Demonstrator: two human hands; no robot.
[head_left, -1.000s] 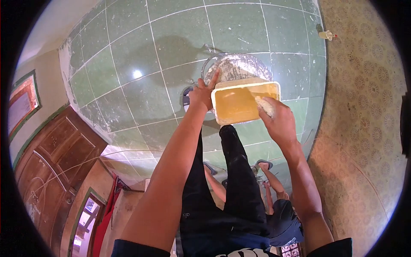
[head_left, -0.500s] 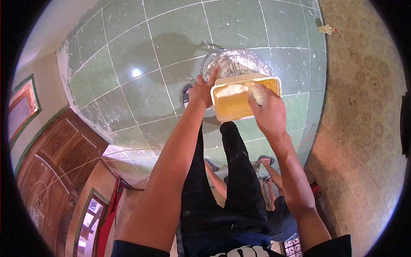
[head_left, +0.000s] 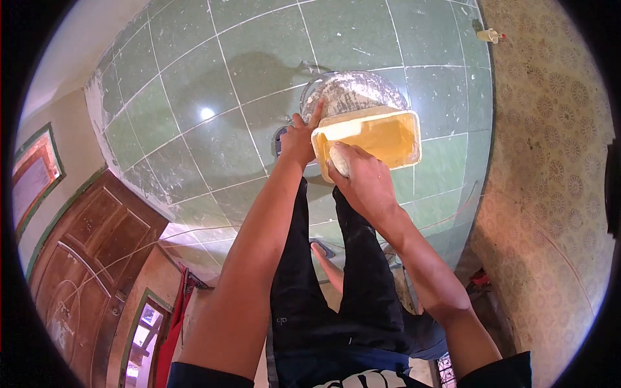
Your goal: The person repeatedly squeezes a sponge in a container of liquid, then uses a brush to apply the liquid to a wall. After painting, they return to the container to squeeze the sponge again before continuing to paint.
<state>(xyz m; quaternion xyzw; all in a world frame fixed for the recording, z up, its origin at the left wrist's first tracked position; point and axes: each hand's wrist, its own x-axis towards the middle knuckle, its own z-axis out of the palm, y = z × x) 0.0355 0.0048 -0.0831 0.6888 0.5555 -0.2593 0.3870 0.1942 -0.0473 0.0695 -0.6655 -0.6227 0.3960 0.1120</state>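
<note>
A yellow rectangular tub [head_left: 388,139] with a pale rim has its opening turned up toward me. Milky white residue lies along its inner far side. My left hand [head_left: 301,143] grips the tub's left end, with a finger stretched out toward the bucket behind. My right hand [head_left: 367,181] is closed round a whitish wad [head_left: 339,160], a sponge or balled cloth, at the tub's near left corner. Just beyond the tub is a round bucket [head_left: 362,90], crusted with white and grey, its lower part hidden.
Green tiles [head_left: 194,155] with white smears cover the floor. A dark, round-ended object [head_left: 280,140] lies left of my left hand. At left is a brown wooden door [head_left: 97,239]; at right, a patterned surface [head_left: 550,161] with a small cup-like item [head_left: 488,35]. Another person's foot [head_left: 320,249] shows beyond my legs.
My right hand has moved left and toward me with the whitish wad, from the tub's right part to its left corner. The tub has tilted slightly. The other person's legs at right show less.
</note>
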